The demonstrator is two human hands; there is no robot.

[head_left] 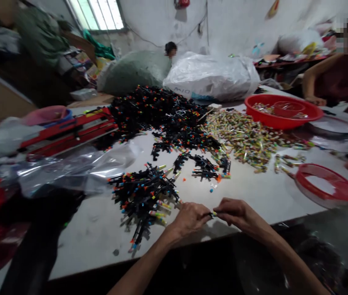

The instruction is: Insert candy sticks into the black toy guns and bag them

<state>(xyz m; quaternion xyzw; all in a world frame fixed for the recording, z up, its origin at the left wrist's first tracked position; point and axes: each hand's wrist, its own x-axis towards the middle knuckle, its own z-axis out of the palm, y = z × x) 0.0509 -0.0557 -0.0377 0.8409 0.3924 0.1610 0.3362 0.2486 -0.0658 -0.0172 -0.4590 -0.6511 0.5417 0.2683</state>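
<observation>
My left hand (190,219) and my right hand (237,211) meet above the table's front edge, both with fingers pinched. Between their fingertips is a small black toy gun (211,215), mostly hidden by the left fingers. A yellow-green tip shows at the right fingertips, probably the end of a small filled tube. Left of my hands lies a heap of black toy guns (145,190) with orange and blue tips, some with yellow tubes (158,214) attached. Just beyond my hands, a smaller group of toy guns (204,168) and a loose blue cap (211,190) lie on the white table (247,184).
A large black toy gun pile (158,110) and a heap of yellowish tubes (244,137) cover the far side. A red basin (284,110) and a red-rimmed round container (326,184) stand right. Plastic bags (78,168) lie left. A co-worker (330,78) sits at right.
</observation>
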